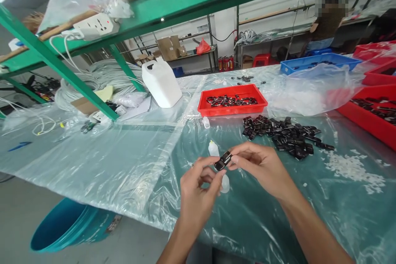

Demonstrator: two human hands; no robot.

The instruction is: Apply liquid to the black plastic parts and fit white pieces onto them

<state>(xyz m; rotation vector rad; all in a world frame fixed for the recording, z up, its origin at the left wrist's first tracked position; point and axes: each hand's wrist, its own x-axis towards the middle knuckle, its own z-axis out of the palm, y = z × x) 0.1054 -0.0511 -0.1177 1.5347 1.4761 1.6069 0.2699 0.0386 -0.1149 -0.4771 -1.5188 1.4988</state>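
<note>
My right hand (262,167) pinches a small glossy black part (223,160) between thumb and fingers, just above the plastic-covered table. My left hand (198,187) is closed at the same part's lower end, fingertips touching it. A small white dropper bottle (213,148) stands right behind the part, and a second one (225,183) lies under my left fingers. A loose heap of the same black parts (284,134) lies on the table just beyond my right hand.
A red tray (232,109) holds more black parts behind the heap. Further red trays (371,119) and a blue tray (318,62) sit at right. A white jug (161,83), cable coils (102,78), green shelf struts (58,66), a teal bin (71,225) below. A person stands far back.
</note>
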